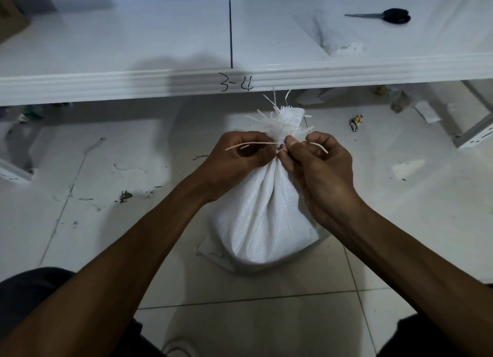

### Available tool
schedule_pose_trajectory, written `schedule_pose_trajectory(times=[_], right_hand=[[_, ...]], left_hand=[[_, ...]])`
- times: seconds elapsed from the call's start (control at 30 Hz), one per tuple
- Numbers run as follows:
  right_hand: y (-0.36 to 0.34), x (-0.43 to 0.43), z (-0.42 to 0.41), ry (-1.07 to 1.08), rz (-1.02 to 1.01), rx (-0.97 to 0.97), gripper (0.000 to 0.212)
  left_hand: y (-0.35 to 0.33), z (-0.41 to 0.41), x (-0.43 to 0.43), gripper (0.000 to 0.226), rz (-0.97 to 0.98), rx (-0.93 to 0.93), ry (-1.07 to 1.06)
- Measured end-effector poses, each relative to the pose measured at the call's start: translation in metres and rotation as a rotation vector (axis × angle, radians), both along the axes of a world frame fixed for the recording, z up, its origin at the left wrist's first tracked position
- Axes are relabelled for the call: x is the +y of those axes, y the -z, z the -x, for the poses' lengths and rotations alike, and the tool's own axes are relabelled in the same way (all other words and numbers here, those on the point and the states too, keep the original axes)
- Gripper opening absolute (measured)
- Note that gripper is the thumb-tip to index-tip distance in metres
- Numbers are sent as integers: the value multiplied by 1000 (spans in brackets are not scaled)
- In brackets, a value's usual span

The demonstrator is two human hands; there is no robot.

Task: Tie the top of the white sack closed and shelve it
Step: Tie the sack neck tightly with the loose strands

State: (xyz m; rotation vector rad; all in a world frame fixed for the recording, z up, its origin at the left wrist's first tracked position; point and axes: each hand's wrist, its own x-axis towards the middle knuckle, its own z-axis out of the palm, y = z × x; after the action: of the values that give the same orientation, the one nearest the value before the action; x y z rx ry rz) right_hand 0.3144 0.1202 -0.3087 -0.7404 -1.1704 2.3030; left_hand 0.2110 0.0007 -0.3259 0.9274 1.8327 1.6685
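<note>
- Two bare hands meet at the neck of a white sack [262, 212] that stands upright on the tiled floor [266, 316], just in front of a white shelf [120, 49].
- The sack's top is gathered into a tight neck, and frayed white strands fan out above the gather.
- A thin white string [253, 144] crosses the neck; one loose end sticks out to the left over the left hand, another short end pokes out to the right past the right hand.
- The left hand [240, 159] has its fingers curled and pressed together, pinching the string on the left side of the neck.
- The right hand [317, 164] pinches the string between thumb and forefinger, right against the neck, with the other fingers folded in against the sack.
- Both forearms reach in from the bottom corners, and dark clothing shows at the lower edges.
- The shelf edge carries the handwritten mark "3-4" [236, 85], almost directly beyond the sack.
- A dark line [230, 33] runs across the shelf top above that mark.
- Black-handled scissors [384, 15] lie on the shelf, far right, well apart from the sack.
- A clear plastic bag [328, 36] lies flat on the shelf near the scissors.
- Small scraps of litter [356, 121] lie on the floor to the right of the sack.
</note>
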Motion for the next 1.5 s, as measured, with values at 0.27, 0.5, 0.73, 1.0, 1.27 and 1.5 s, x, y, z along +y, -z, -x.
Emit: schedule_pose_trajectory(times=[0.27, 0.5, 0.73, 1.0, 1.27, 1.5], right_hand=[[6, 1, 1, 22, -140, -3, 19], [10, 1, 0, 38, -268, 11, 15], [14, 2, 4, 26, -216, 32, 18], [14, 3, 4, 22, -173, 40, 18], [12, 2, 3, 7, -245, 23, 22], [9, 0, 1, 1, -292, 10, 21]], left_hand=[[3, -1, 1, 9, -6, 47, -3], [7, 0, 3, 9, -5, -41, -6], [8, 1, 2, 8, -19, -75, 3], [8, 1, 3, 10, -6, -70, 1], [6, -1, 2, 7, -21, -109, 10], [6, -1, 2, 10, 1, -71, 4]])
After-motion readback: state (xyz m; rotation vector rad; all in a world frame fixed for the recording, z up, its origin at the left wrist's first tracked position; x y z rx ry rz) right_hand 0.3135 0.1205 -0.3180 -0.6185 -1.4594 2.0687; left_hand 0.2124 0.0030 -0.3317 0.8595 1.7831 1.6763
